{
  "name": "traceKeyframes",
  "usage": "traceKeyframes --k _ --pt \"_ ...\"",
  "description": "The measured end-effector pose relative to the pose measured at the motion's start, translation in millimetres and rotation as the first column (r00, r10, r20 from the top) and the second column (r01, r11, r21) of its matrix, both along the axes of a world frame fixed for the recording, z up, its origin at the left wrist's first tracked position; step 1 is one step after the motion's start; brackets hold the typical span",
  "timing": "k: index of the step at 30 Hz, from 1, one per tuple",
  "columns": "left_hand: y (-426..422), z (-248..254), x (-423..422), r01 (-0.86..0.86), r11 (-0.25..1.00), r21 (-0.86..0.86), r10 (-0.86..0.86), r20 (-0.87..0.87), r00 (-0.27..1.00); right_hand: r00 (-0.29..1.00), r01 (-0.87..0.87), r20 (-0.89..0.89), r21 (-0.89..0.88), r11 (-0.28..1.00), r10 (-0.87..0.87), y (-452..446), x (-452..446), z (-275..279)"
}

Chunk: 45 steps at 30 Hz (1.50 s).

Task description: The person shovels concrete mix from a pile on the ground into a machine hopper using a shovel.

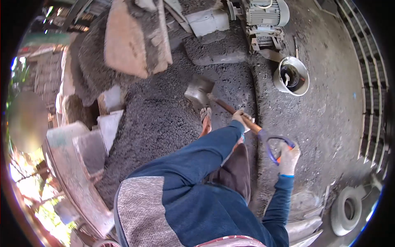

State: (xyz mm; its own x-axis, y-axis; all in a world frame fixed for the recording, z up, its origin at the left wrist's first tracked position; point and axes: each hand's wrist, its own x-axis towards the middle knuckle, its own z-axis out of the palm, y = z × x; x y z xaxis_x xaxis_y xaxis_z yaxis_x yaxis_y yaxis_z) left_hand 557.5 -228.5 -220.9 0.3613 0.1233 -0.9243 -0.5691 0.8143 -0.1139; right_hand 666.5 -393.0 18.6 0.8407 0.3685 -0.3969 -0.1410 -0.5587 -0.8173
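Note:
A shovel lies slantwise across the middle of the head view, with a grey metal blade (pixel 199 91), a wooden shaft (pixel 224 106) and a purple and orange D-shaped handle (pixel 271 151). My left hand (pixel 242 118), in a light glove, is closed round the shaft about halfway along. At the handle, my right hand (pixel 289 157), gloved too, grips the crossbar. The blade is slightly blurred, over dark, damp, gritty material (pixel 158 107); whether it carries any cannot be told. My foot (pixel 206 117) in a sandal stands just below the blade.
A white bucket (pixel 304 84) with dark contents stands right of the pile, below an electric motor (pixel 267 14). Boards (pixel 125 39) and slabs (pixel 88 152) border the pile on the left. A tyre (pixel 347 212) lies lower right. Bars (pixel 366 99) line the right wall.

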Motion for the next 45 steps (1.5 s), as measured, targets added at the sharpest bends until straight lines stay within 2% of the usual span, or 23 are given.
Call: traceKeyframes --k 2,4,6,8,9,11,12,14,16,19,20,22,25,26,30,33,34,36,37,39,40,42,45 --pt "30 -27 24 0.014 0.988 -0.151 -0.009 0.034 0.999 1.0 -0.003 -0.02 -0.129 0.992 0.0 36 15 -8" --pt "65 -51 34 -0.002 0.993 -0.118 0.002 -0.002 1.0 0.994 -0.045 0.096 -0.158 0.986 0.061 79 27 -28" --pt "113 -68 20 -0.001 0.997 -0.077 -0.002 -0.037 0.999 0.999 0.025 -0.035 -0.078 0.997 -0.027 148 14 -30" --pt "171 -85 -17 0.056 0.997 0.049 -0.053 -0.055 0.997 0.992 -0.12 0.016 -0.105 0.987 0.123 200 3 -70" --pt "207 -45 -36 0.061 0.998 -0.008 -0.062 -0.146 0.987 0.988 -0.152 0.015 -0.101 0.983 0.154 229 -16 -83" --pt "274 -157 -127 0.133 0.968 0.212 -0.13 -0.027 0.991 0.974 -0.216 -0.084 -0.054 0.975 0.212 284 -59 -130" --pt "295 -99 -138 0.135 0.986 0.099 -0.122 -0.124 0.985 0.964 -0.243 0.097 -0.061 0.968 0.248 304 -92 -171" --pt "323 -161 -181 0.042 0.984 0.174 -0.013 -0.164 0.986 0.966 -0.252 0.076 0.068 0.965 0.247 321 -106 -167" --pt "295 -150 -166 0.012 0.978 0.207 0.031 -0.206 0.978 0.969 -0.218 -0.061 0.252 0.943 0.24 291 -86 -157" --pt "247 -145 -146 -0.011 0.971 0.237 0.081 -0.289 0.954 0.958 -0.161 -0.198 0.233 0.959 0.209 244 -64 -160" --pt "234 -143 -141 -0.012 0.968 0.25 0.095 -0.323 0.942 0.881 -0.071 -0.439 0.243 0.967 0.175 228 -54 -153" --pt "197 -129 -146 -0.047 0.977 0.209 0.103 -0.266 0.959 0.839 -0.049 -0.52 0.216 0.975 0.157 185 -41 -157" --pt "139 -90 -162 -0.142 0.986 0.092 0.152 -0.113 0.982 0.819 -0.103 -0.536 0.217 0.971 0.206 127 -26 -108" --pt "116 -66 -160 -0.165 0.982 0.092 0.179 -0.181 0.967 0.923 -0.3 -0.136 0.329 0.895 0.359 99 -31 -138" --pt "11 -3 -192 -0.11 0.988 0.113 0.129 -0.181 0.975 0.723 -0.085 -0.66 0.211 0.974 0.206 10 -21 -84" --pt "-38 108 -191 -0.228 0.972 0.056 0.235 -0.174 0.956 0.774 -0.166 -0.579 0.204 0.965 0.256 -49 -11 -52" --pt "-57 68 -226 -0.249 0.946 0.206 0.258 -0.015 0.966 0.835 -0.179 -0.483 0.212 0.961 0.262 -63 -8 -49" --pt "-44 89 -275 -0.351 0.924 0.154 0.363 -0.056 0.93 0.775 -0.194 -0.588 0.125 0.973 0.23 -73 2 0" --pt "-42 88 -300 -0.334 0.941 0.062 0.339 -0.142 0.93 0.816 -0.24 -0.526 0.068 0.968 0.24 -84 7 -2" --pt "-61 20 -311 -0.42 0.894 0.155 0.446 -0.375 0.812 0.84 -0.283 -0.476 0.022 0.959 0.259 -105 11 0" --pt "-76 40 -296 -0.531 0.824 0.2 0.565 -0.365 0.74 0.832 -0.285 -0.485 0.041 0.958 0.268 -109 10 8" --pt "-108 -2 -309 -0.338 0.915 0.22 0.388 -0.247 0.888 0.875 -0.265 -0.43 -0.036 0.964 0.225 -118 4 31" --pt "-132 -24 -304 -0.145 0.988 0.06 0.157 -0.405 0.901 0.887 -0.252 -0.409 -0.042 0.967 0.214 -155 2 21"
